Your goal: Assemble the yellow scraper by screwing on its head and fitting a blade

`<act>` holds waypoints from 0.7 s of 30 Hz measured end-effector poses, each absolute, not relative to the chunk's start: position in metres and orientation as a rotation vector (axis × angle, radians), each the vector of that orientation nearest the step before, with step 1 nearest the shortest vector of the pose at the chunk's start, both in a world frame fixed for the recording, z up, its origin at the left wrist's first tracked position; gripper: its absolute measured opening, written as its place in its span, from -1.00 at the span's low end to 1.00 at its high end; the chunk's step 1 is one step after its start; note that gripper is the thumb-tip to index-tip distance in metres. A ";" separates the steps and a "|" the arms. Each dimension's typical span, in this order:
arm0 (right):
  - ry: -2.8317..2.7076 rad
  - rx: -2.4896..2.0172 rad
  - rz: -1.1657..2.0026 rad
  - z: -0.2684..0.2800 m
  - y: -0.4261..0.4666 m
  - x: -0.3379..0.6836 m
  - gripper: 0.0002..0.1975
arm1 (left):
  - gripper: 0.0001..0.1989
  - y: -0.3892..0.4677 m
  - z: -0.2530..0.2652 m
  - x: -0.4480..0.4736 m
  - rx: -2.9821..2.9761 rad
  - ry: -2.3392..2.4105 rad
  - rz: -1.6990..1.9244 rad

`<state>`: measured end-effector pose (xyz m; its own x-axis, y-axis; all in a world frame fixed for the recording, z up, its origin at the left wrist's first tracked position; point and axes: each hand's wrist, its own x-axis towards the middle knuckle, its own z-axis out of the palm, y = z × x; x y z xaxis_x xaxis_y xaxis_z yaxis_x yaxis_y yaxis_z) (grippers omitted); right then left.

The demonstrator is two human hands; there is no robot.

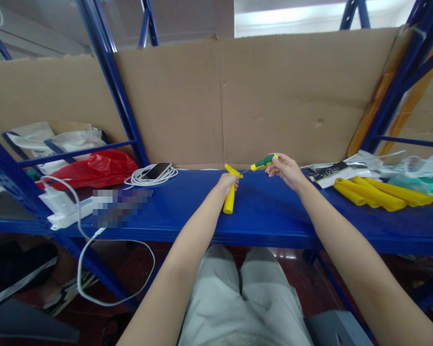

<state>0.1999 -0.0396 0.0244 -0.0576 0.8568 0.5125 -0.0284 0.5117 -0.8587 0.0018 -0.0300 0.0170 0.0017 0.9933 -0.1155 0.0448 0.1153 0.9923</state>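
Note:
My left hand (231, 182) is closed around a yellow T-shaped tool (229, 202), whose exact kind I cannot make out. Its thick handle points down toward me, and its slanted head (233, 170) rises above my fingers. In my right hand (283, 169) is a screwdriver (265, 162) with a green and yellow handle, pinched near its back end. The thin shaft slants down to the left, its tip at the head of the yellow tool. Whether the tip touches a screw is too small to see.
Several yellow handle-like pieces (378, 193) lie on the blue shelf (274, 216) to the right, near a black-and-white packet (341, 173). At left are a coiled white cable (135, 179) with a phone (158, 170), a power strip (70, 216) and a red bag (97, 168). Cardboard (173, 105) stands behind.

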 end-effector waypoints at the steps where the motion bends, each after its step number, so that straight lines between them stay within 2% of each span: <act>1: -1.443 -0.785 0.826 0.024 -0.038 0.200 -0.56 | -0.84 -0.030 0.017 0.001 1.156 1.292 1.095; 6: -1.377 -0.879 0.657 0.020 -0.030 0.203 -0.59 | -0.85 -0.030 0.016 0.001 1.130 1.275 1.107; 13: -1.352 -0.912 0.595 0.020 -0.032 0.203 -0.56 | -0.86 -0.033 0.017 0.002 1.179 1.275 1.097; 21: -1.441 -0.853 0.762 0.024 -0.041 0.202 -0.54 | -0.89 -0.030 0.016 0.001 1.183 1.333 1.124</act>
<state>0.2022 -0.0409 0.0244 0.0061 0.8589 0.5122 0.0606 0.5109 -0.8575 0.0013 -0.0298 0.0164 -0.0347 0.9952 -0.0911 0.0786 0.0936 0.9925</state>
